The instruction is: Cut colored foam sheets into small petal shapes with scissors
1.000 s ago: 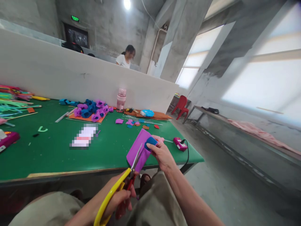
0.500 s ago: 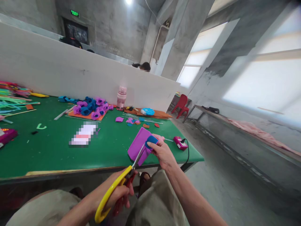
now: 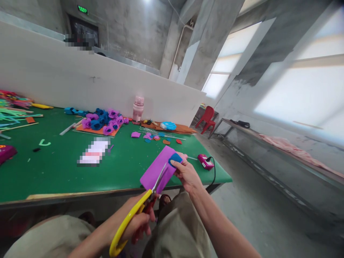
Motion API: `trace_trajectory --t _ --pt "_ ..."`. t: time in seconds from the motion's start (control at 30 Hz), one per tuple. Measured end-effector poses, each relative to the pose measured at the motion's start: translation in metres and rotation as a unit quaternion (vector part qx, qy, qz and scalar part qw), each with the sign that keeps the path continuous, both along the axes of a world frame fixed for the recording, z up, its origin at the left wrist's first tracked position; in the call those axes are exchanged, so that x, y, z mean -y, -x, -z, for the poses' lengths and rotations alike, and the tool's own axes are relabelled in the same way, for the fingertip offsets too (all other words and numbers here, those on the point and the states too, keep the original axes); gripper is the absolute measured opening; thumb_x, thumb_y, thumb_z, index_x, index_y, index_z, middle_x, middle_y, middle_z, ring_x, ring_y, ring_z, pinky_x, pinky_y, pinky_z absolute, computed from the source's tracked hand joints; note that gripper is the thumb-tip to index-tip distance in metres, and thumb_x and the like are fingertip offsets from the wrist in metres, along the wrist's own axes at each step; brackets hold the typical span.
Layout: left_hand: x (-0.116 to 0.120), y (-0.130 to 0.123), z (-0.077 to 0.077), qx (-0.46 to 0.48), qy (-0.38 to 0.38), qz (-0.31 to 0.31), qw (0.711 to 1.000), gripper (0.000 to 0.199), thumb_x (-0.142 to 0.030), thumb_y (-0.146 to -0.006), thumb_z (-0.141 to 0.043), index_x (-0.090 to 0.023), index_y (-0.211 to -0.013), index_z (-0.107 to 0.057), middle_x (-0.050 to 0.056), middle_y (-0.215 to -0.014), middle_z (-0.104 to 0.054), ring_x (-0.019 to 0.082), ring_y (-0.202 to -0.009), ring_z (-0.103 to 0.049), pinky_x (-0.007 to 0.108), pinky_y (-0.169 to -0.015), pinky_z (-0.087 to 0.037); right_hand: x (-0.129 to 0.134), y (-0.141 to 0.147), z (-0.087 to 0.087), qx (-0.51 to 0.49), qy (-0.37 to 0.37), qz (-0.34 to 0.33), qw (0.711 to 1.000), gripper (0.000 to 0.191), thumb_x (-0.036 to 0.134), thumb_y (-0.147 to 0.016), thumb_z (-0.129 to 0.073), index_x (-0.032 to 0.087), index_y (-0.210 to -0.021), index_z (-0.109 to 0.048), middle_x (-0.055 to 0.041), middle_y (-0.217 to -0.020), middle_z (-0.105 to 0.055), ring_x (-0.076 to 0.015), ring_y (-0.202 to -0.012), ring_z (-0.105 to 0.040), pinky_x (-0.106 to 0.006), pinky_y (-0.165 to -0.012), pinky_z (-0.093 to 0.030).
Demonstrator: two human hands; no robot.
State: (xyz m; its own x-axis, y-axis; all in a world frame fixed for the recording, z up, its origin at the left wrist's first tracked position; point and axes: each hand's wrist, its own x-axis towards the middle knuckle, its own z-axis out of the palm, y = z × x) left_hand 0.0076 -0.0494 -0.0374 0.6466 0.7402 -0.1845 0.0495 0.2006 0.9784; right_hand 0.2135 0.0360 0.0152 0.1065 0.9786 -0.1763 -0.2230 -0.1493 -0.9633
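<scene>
My left hand (image 3: 141,220) is closed round the handles of a pair of scissors (image 3: 126,224), one handle yellow and the other red. The metal blades point up and away, lying over a purple sheet (image 3: 156,168) that looks like felt or foam. My right hand (image 3: 188,175) pinches that sheet at its right end, together with a small blue piece (image 3: 175,159) laid flat on top under the thumb. The blade tips are close to the blue piece's left edge. Whether the purple sheet is between the blades I cannot tell.
Blue and purple flower shapes (image 3: 103,120) sit on an orange sheet at the back. A pink bottle (image 3: 138,110) stands by the white partition (image 3: 107,79). Small cut pieces (image 3: 150,137) lie mid-table. A magenta box (image 3: 205,162) with a black cable is at the right edge.
The purple sheet has swung slightly and now lies flatter, its lower left corner further left. The scissors have shifted a little against it. Both hands keep their holds.
</scene>
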Motion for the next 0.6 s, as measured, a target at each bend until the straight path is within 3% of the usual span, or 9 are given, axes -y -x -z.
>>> trace_trajectory --t 0.13,0.27,0.43,0.6 --pt "-0.001 -0.002 -0.005 0.001 0.021 -0.008 1.0 0.028 -0.025 -0.072 -0.049 -0.016 -0.098 -0.055 0.002 -0.073 -0.061 0.01 -0.05 -0.054 0.016 -0.039 -0.036 0.005 0.002 -0.003 0.034 -0.04 -0.016 0.998 0.041 0.031 -0.052 -0.083 0.02 -0.088 -0.068 0.001 -0.072 -0.067 -0.0133 -0.064 -0.057 -0.023 -0.055 -0.041" --pt "-0.002 -0.001 -0.012 -0.018 0.017 0.011 1.0 0.028 -0.022 -0.072 -0.05 -0.018 -0.099 -0.054 0.001 -0.08 -0.062 0.008 -0.05 -0.054 0.015 -0.039 -0.036 0.006 0.002 -0.005 0.045 -0.048 -0.019 0.998 0.041 0.03 -0.055 -0.081 0.02 -0.091 -0.066 0.0025 -0.067 -0.062 -0.0102 -0.057 -0.05 -0.021 -0.05 -0.035" --pt "-0.005 -0.005 -0.017 -0.06 0.023 0.004 0.998 0.02 -0.023 -0.068 -0.048 -0.017 -0.087 -0.053 -0.002 -0.062 -0.058 0.009 -0.041 -0.05 0.016 -0.035 -0.035 0.006 0.001 -0.006 0.057 -0.045 -0.027 0.997 0.039 0.031 -0.055 -0.08 0.019 -0.089 -0.065 0.0067 -0.054 -0.05 -0.0047 -0.044 -0.032 -0.02 -0.042 -0.019" --pt "-0.008 -0.012 -0.016 -0.07 0.039 -0.011 0.997 0.022 -0.026 -0.064 -0.045 -0.018 -0.084 -0.049 -0.003 -0.054 -0.057 0.009 -0.034 -0.044 0.019 -0.033 -0.036 0.006 0.0 -0.007 0.034 -0.016 -0.034 0.999 0.041 0.032 -0.051 -0.081 0.018 -0.085 -0.063 0.0079 -0.048 -0.046 -0.0038 -0.041 -0.027 -0.021 -0.041 -0.011"
